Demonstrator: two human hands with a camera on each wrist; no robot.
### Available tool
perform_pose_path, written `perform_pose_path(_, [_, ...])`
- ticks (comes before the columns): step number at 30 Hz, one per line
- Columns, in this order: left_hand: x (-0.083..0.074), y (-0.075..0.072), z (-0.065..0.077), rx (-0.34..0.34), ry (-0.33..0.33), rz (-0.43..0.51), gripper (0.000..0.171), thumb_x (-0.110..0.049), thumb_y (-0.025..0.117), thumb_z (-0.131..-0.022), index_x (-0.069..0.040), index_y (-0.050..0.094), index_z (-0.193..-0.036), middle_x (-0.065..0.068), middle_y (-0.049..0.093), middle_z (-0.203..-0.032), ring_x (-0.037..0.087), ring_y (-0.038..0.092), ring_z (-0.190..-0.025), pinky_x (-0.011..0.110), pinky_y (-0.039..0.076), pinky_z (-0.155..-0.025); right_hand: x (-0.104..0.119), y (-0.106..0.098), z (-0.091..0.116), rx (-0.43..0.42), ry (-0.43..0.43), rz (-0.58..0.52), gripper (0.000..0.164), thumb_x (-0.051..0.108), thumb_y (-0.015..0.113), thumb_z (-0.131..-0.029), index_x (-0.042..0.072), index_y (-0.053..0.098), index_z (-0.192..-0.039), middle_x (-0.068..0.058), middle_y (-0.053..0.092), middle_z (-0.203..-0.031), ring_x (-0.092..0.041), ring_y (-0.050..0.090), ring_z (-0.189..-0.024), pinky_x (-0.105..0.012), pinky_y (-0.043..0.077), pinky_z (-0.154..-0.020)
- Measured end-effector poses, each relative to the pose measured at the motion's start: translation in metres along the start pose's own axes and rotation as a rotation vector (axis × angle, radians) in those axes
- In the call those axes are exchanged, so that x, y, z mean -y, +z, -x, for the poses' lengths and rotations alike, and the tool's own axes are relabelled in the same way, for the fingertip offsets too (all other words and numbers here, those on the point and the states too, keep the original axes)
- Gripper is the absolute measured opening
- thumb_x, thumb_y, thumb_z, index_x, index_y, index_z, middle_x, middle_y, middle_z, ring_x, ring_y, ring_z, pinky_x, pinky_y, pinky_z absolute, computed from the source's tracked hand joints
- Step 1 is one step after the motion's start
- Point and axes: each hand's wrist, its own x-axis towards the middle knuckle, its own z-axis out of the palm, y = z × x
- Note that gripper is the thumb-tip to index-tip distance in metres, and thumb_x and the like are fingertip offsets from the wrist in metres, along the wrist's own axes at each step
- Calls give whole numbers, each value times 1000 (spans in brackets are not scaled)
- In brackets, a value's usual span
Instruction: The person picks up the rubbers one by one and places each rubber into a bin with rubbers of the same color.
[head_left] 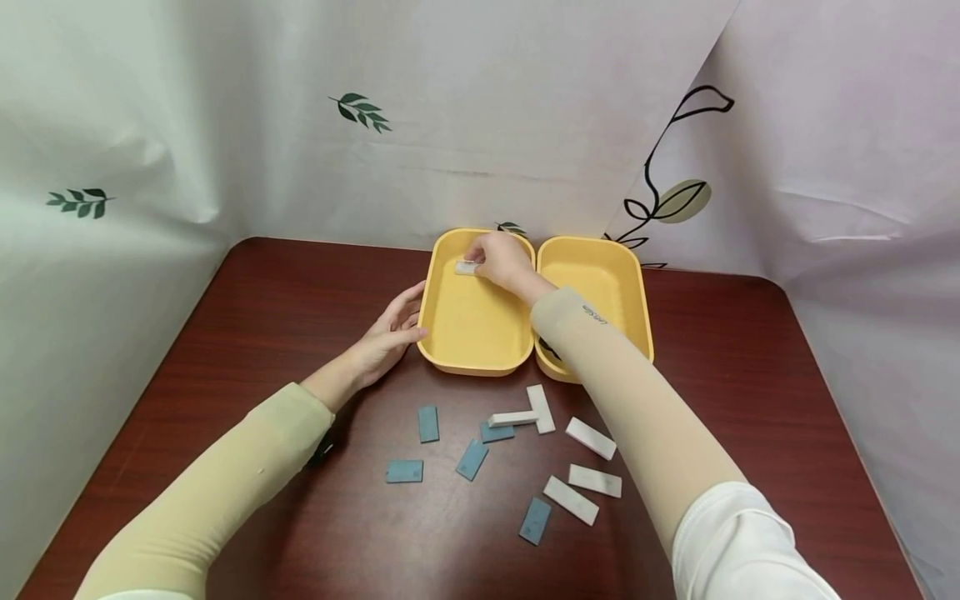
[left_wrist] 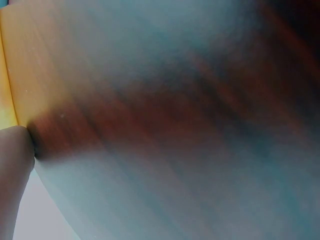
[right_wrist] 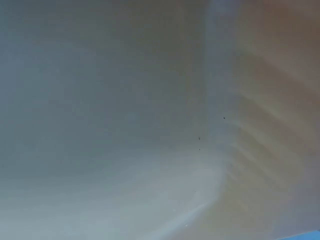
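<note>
White tile (head_left: 464, 268) is in far-left part of L tray (head_left: 476, 369), its right end pinched btwn thumb & fingers of R hand (head_left: 508, 260); can't tell if it touches tray floor. R forearm slants in from lower right, over part of R tray (head_left: 592, 275). L hand (head_left: 384, 340) is half spread: fingers along L tray's outer left wall, thumb tip at rim, touching w/o clasping. R wrist view too blurry to read.

Writing: R sleeve (head_left: 637, 383) has small dark lettering (head_left: 595, 314) nr wrist, approx "LetsSlim", hard to make out. Some of the 5 blue tiles (head_left: 404, 472) have tiny corner marks, illegible.

Trays sit side by side at far edge of worktop (head_left: 337, 542). Nearer: 5 loose white tiles (head_left: 595, 481), 2 in a rough T nr/over a blue one, other 3 by R sleeve. Blues mostly L/ctr, 1 nearest the viewer. L sleeve (head_left: 225, 475) pale. Behind: pale backdrop (head_left: 465, 83) w/ leaf prints (head_left: 360, 112).
</note>
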Motion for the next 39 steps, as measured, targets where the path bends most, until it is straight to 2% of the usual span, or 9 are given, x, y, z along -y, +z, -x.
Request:
perform_pose_path(5, [0,0,0,1,0,11,85,9,48,-99,-17,12,-172,21,20,-174,22,38,-147,19,42,-109,-1,0,-2,14,6,-17,21,5,78,-95,7,78,-116,-10,78,-119,-24,72,-113,-37,56,-102])
perform_pose_path(9, [-1,0,0,2,-2,10,85,8,48,-99,-18,13,-172,21,20,-174,24,37,-149,19,42,-110,0,-4,-1,22,8,-69,23,12,80,-95,6,77,-118,-11,77,-121,-25,71,-114,-37,56,-103])
perform_pose_path(16, [-1,1,-1,4,-10,13,85,8,48,-100,-19,13,-172,20,21,-173,24,37,-149,19,42,-110,9,-21,5,7,-30,-150,24,0,74,-96,2,75,-120,-14,76,-123,-27,70,-117,-37,56,-103])
perform_pose_path(23, [-2,1,0,2,-2,25,85,9,49,-100,-20,14,-172,21,20,-173,24,37,-149,19,42,-110,21,-41,12,-4,-44,-204,24,1,74,-97,-1,75,-121,-16,75,-124,-28,70,-116,-35,56,-105])
perform_pose_path(30, [0,-2,1,11,7,12,84,9,48,-101,-19,13,-172,20,20,-173,24,36,-150,18,42,-110,31,-62,22,3,-86,-215,27,1,75,-96,-5,73,-123,-22,73,-127,-30,69,-119,-35,55,-107])
perform_pose_path(39, [2,-2,-1,21,23,20,83,9,48,-100,-17,14,-172,22,22,-171,21,40,-146,19,42,-111,35,-80,46,11,-162,-190,22,4,76,-96,0,76,-118,-19,75,-124,-29,72,-116,-35,57,-104])
